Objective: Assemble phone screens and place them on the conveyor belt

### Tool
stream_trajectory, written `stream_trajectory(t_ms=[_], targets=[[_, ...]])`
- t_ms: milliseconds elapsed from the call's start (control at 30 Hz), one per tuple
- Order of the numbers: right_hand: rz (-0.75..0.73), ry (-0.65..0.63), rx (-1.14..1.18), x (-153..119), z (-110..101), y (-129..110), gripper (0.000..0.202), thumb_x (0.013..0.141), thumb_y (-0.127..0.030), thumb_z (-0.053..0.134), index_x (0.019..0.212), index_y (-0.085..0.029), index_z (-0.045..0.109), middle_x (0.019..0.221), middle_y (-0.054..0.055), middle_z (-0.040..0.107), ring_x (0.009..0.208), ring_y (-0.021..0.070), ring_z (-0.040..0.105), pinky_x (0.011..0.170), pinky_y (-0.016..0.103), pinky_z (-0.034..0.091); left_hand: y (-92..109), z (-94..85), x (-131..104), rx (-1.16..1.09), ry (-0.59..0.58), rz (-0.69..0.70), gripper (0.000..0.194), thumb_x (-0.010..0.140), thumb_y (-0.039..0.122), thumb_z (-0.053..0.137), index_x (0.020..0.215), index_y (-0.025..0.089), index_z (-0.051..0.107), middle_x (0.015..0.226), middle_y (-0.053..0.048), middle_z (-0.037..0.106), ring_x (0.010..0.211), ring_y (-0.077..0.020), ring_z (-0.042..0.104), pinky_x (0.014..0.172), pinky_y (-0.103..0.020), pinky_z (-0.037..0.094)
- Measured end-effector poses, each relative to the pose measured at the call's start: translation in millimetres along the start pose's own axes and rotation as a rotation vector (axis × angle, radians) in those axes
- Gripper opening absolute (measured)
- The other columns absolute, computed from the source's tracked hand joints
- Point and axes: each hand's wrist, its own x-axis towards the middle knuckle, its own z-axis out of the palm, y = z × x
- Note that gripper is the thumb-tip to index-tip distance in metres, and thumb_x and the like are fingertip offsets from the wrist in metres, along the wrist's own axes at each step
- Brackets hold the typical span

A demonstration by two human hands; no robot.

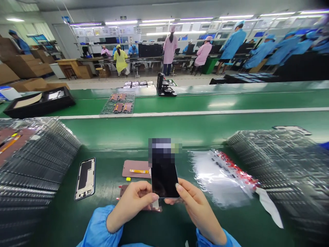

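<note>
Both my hands grip a dark phone screen [164,180] by its lower end, its glossy face turned toward me. My left hand [135,199] pinches the lower left corner between thumb and fingers. On the lower right edge lies the thumb of my right hand [194,200], with fingers beneath. The upper end of the screen is blurred by blocks. Behind it is a brown-pink display panel [136,164] with an orange flex cable [138,171]. A second such panel [124,188] lies partly hidden under my left hand. Left of these rests a phone frame [85,178].
Tall stacks of clear plastic trays stand at left [48,154] and right [269,154]. A pile of clear films [218,178] with red tabs lies right of my hands. Beyond runs a green conveyor belt [195,103], bearing a tray of panels [119,103] and a black fixture [164,87]. Co-workers are farther back.
</note>
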Motion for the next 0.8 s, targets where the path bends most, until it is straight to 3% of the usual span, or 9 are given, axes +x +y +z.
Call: stream_trajectory(t_ms=[167, 300, 467, 533, 633, 700, 800], targets=[[-0.006, -0.018, 0.027, 3.8, 3.1, -0.6, 0.049, 0.092, -0.057, 0.054, 0.119, -0.017, 0.065, 0.096, 0.009, 0.077, 0.08, 0.0254, 0.075, 0.072, 0.038, 0.059, 4.0, 3.1, -1.3, 0.092, 0.101, 0.022, 0.048, 0.073, 0.061, 0.067, 0.059, 0.019, 0.048, 0.053, 0.005, 0.049, 0.048, -0.0098, 0.046, 0.05, -0.022, 0.041], [-0.011, -0.081, 0.01, 7.0, 3.2, -6.8, 0.055, 0.092, -0.059, 0.053, 0.125, -0.016, 0.062, 0.102, 0.011, 0.076, 0.083, 0.0267, 0.075, 0.074, 0.04, 0.06, 6.6, 2.1, -0.9, 0.131, 0.129, 0.076, 0.048, 0.077, 0.06, 0.065, 0.057, 0.019, 0.05, 0.05, 0.004, 0.051, 0.049, -0.0103, 0.047, 0.052, -0.022, 0.04], [-0.035, -0.035, -0.111, 18.2, 0.3, -8.1, 0.048, 0.086, -0.053, 0.066, 0.116, -0.016, 0.067, 0.081, 0.007, 0.078, 0.075, 0.0238, 0.075, 0.076, 0.039, 0.059, 18.1, -12.5, 12.9, -0.048, -0.035, -0.009, 0.041, 0.071, 0.05, 0.076, 0.06, 0.015, 0.059, 0.057, 0.001, 0.062, 0.054, -0.0107, 0.055, 0.054, -0.022, 0.042], [-0.027, -0.029, -0.106, 27.7, -2.2, -4.1, 0.046, 0.085, -0.052, 0.067, 0.112, -0.015, 0.069, 0.08, 0.008, 0.077, 0.07, 0.0215, 0.074, 0.073, 0.036, 0.059, 28.7, -22.3, 30.2, -0.108, -0.073, -0.027, 0.035, 0.073, 0.048, 0.076, 0.082, 0.015, 0.07, 0.078, -0.003, 0.071, 0.068, -0.0147, 0.064, 0.063, -0.024, 0.048], [0.046, -0.058, -0.12, 45.7, -8.1, 6.1, 0.05, 0.082, -0.055, 0.069, 0.11, -0.013, 0.069, 0.081, 0.01, 0.077, 0.067, 0.021, 0.074, 0.064, 0.031, 0.058, 44.4, -40.6, 70.1, -0.162, -0.008, -0.024, 0.039, 0.086, 0.043, 0.064, 0.118, 0.02, 0.063, 0.1, -0.006, 0.071, 0.082, -0.017, 0.068, 0.074, -0.031, 0.054], [0.056, -0.02, -0.139, 57.8, -15.6, 15.0, 0.059, 0.079, -0.062, 0.068, 0.113, -0.014, 0.067, 0.087, 0.012, 0.077, 0.067, 0.0224, 0.074, 0.06, 0.031, 0.058, 52.4, -54.9, 100.6, -0.153, 0.087, -0.044, 0.035, 0.087, 0.031, 0.066, 0.117, 0.015, 0.062, 0.096, -0.007, 0.07, 0.076, -0.0164, 0.067, 0.07, -0.032, 0.055], [-0.065, 0.16, -0.203, 72.7, -36.1, 30.9, 0.072, 0.074, -0.07, 0.066, 0.121, -0.015, 0.061, 0.101, 0.014, 0.076, 0.068, 0.0241, 0.074, 0.059, 0.034, 0.059, 62.0, -76.7, 136.2, -0.121, 0.316, -0.042, 0.032, 0.091, 0.03, 0.061, 0.119, 0.015, 0.058, 0.105, -0.008, 0.066, 0.082, -0.018, 0.066, 0.071, -0.035, 0.057]])
